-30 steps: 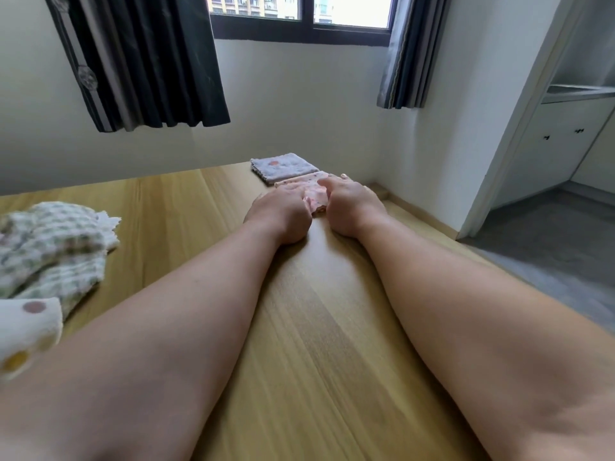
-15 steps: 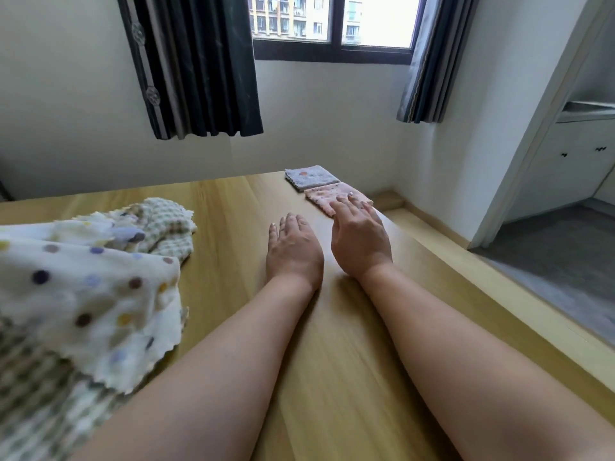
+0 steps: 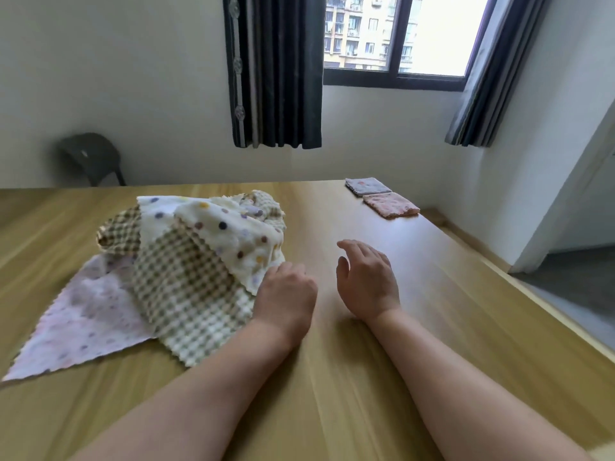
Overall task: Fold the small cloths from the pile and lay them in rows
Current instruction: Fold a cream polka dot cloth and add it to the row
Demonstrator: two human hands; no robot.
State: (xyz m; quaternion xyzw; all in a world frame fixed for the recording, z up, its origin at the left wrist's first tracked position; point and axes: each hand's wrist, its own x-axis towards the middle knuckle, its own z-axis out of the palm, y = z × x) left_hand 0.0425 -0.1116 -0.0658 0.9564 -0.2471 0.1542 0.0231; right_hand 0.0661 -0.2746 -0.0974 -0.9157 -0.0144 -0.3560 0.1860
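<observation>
A light wooden table (image 3: 366,377) meets a white wall (image 3: 133,78) with a dark-framed window (image 3: 392,79), dark curtains (image 3: 276,71) beside it, and a dark plastic chair (image 3: 90,158) far left.

A pale wood-grain tabletop (image 3: 366,377) fills the lower half of the frame. Behind it rises a plain off-white wall (image 3: 133,78). At upper centre a black-framed window (image 3: 396,79) lets in bright daylight and shows a beige apartment block (image 3: 359,28) outside. A dark pleated curtain (image 3: 276,71) hangs on its left and a grey-blue curtain (image 3: 492,71) on its right. At middle left stands what looks like a dark plastic chair (image 3: 90,158), somewhat blurred. A white door frame (image 3: 565,207) and smooth grey floor (image 3: 579,287) occupy the right edge.
</observation>
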